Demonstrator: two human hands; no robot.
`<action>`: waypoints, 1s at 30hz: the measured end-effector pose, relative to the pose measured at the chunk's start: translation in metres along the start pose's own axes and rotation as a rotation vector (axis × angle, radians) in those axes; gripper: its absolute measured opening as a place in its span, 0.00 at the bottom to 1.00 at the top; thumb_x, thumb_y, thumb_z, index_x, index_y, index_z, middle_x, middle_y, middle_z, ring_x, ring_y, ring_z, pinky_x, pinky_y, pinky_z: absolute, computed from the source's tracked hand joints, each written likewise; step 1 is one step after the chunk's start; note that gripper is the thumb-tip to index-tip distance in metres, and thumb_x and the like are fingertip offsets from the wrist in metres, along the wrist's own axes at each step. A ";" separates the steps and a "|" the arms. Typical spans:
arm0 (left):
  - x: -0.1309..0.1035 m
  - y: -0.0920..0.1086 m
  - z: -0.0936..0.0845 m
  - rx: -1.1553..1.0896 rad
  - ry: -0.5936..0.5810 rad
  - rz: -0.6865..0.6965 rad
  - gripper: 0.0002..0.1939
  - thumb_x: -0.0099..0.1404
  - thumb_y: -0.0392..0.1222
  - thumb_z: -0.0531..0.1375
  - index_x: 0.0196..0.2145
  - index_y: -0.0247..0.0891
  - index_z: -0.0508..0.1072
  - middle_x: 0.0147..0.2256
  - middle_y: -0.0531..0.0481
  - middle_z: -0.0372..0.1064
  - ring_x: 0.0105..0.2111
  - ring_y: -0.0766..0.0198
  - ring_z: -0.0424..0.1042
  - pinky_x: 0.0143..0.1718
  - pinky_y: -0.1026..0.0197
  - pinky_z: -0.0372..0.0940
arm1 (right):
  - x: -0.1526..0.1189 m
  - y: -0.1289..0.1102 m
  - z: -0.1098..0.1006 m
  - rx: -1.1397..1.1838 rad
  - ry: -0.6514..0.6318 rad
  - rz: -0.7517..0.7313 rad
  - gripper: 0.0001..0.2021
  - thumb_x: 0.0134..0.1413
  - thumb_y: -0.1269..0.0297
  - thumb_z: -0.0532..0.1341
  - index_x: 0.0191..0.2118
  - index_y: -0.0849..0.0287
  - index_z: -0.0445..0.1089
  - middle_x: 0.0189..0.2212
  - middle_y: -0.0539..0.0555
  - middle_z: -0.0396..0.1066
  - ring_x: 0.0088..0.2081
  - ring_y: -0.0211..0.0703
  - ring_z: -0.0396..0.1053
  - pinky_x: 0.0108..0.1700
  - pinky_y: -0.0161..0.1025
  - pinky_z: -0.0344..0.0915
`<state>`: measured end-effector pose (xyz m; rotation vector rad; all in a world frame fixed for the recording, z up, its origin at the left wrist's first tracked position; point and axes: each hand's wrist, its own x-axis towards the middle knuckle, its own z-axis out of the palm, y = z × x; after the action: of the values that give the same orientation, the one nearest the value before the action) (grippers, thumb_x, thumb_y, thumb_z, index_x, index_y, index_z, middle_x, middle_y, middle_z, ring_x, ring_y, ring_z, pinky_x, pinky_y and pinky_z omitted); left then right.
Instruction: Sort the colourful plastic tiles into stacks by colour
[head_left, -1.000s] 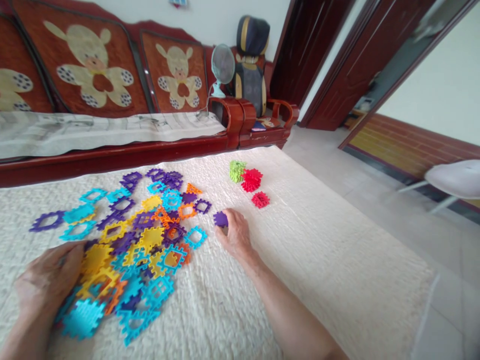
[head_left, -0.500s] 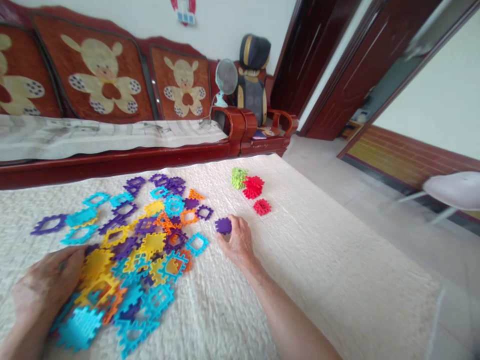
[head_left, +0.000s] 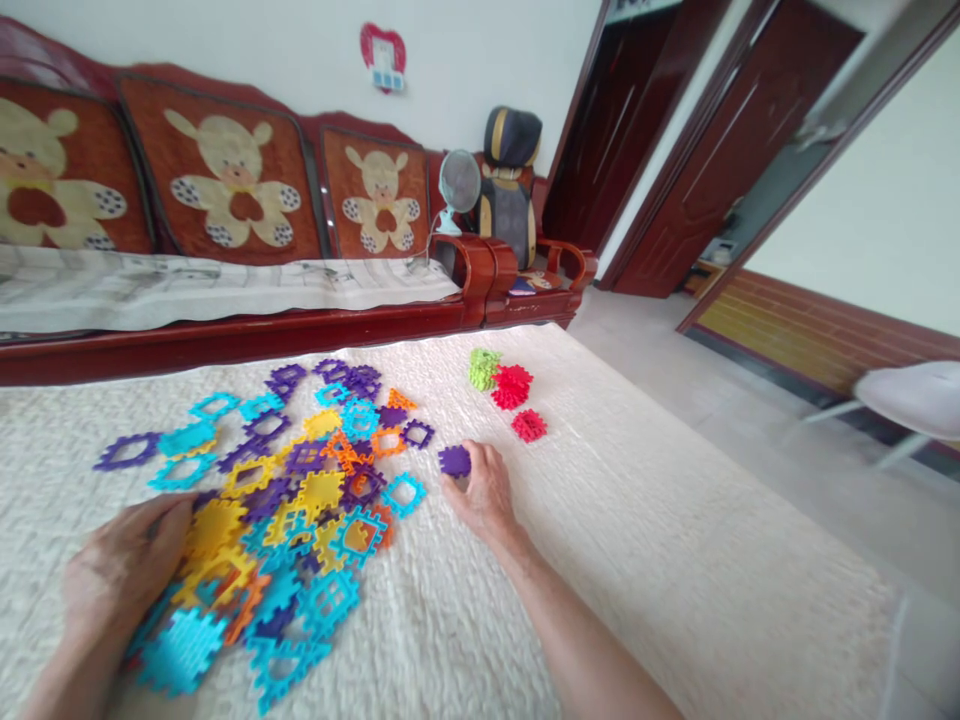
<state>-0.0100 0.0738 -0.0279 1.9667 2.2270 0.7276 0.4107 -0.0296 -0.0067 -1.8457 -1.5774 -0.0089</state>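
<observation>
Purple square (head_left: 454, 461) juts from the right hand (head_left: 486, 492), fingers clamped on its edge, probably leaving its face visible, while any grip by the left hand (head_left: 124, 562), touching the pile (head_left: 320, 493), is hidden.

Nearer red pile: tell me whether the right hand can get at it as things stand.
Probably yes: the nearer red pile sits a little beyond the right hand, with no other piece showing between them, though that hand touches a purple toothed tile.

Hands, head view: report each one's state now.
Left hand: curled at the pile of pieces; grip cannot be told.
Right hand: closed, holding a purple piece.
</observation>
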 end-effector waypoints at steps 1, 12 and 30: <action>-0.002 0.006 -0.004 -0.015 -0.008 -0.010 0.20 0.65 0.55 0.52 0.42 0.49 0.81 0.47 0.51 0.78 0.44 0.53 0.75 0.44 0.53 0.70 | 0.000 0.001 0.000 -0.001 0.002 -0.009 0.24 0.52 0.61 0.63 0.54 0.61 0.65 0.45 0.60 0.70 0.49 0.54 0.67 0.53 0.51 0.66; -0.012 0.038 -0.020 -0.125 0.029 0.016 0.17 0.64 0.46 0.53 0.39 0.40 0.81 0.43 0.46 0.78 0.43 0.57 0.75 0.46 0.58 0.69 | 0.002 0.010 0.006 -0.012 0.043 -0.100 0.22 0.54 0.58 0.61 0.54 0.61 0.65 0.43 0.61 0.70 0.47 0.56 0.68 0.50 0.53 0.67; -0.013 0.034 -0.014 -0.152 0.023 0.040 0.21 0.66 0.48 0.49 0.40 0.39 0.80 0.45 0.45 0.78 0.47 0.56 0.74 0.53 0.57 0.66 | 0.004 0.016 0.010 -0.064 0.061 -0.127 0.22 0.55 0.55 0.60 0.53 0.60 0.66 0.43 0.62 0.70 0.46 0.57 0.69 0.48 0.53 0.68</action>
<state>0.0184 0.0597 -0.0055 1.9448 2.0812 0.8998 0.4215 -0.0219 -0.0201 -1.7734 -1.6661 -0.1727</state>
